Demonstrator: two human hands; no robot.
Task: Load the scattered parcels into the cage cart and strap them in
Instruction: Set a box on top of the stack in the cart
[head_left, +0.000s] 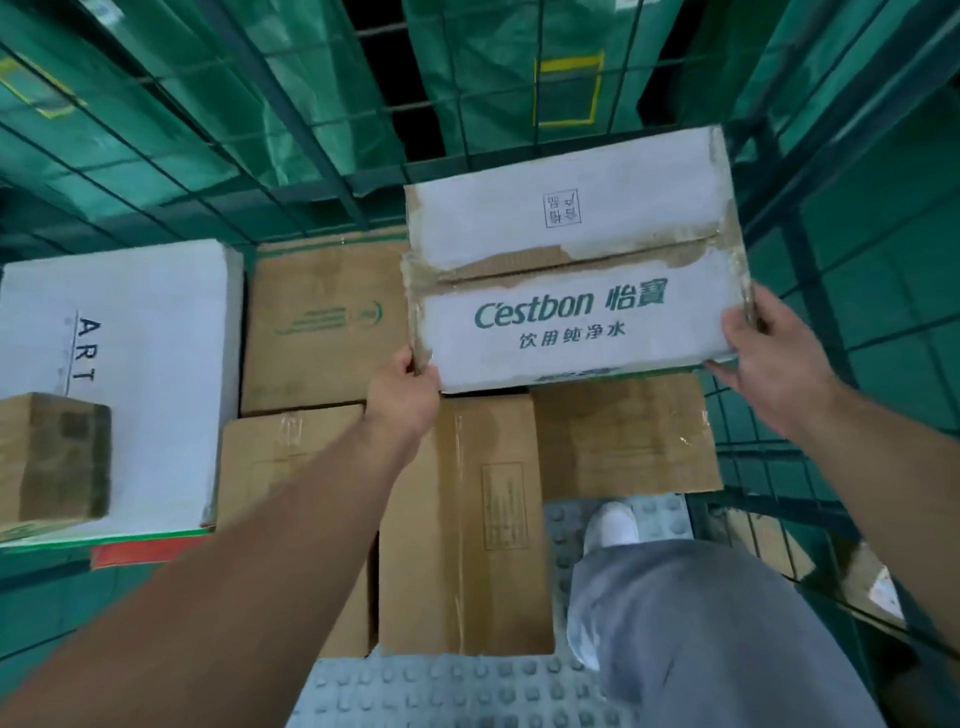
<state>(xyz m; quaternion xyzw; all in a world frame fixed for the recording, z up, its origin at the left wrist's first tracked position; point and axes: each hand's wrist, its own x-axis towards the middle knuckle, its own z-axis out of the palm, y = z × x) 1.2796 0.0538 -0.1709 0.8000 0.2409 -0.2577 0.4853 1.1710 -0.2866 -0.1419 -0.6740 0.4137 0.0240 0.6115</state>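
Observation:
A white "Cestbon" carton (571, 260) with torn tape hangs at the back right of the green wire cage cart (291, 140). My left hand (402, 387) grips its near left corner. My right hand (761, 345) holds its right edge, fingers curled round the side. Below it lie several brown parcels: one at the back (322, 322), a long one in front (462, 525) and one on the right (623, 436). A large white "ART" box (140, 364) stands at the left with a small brown box (52, 462) on top.
The cage's mesh walls (831, 260) close in the back and right, with green sacks (493, 73) behind them. My leg and white shoe (613, 525) stand on grey studded floor (441, 691) at the cart's open front. More cardboard (862, 577) lies outside at the lower right.

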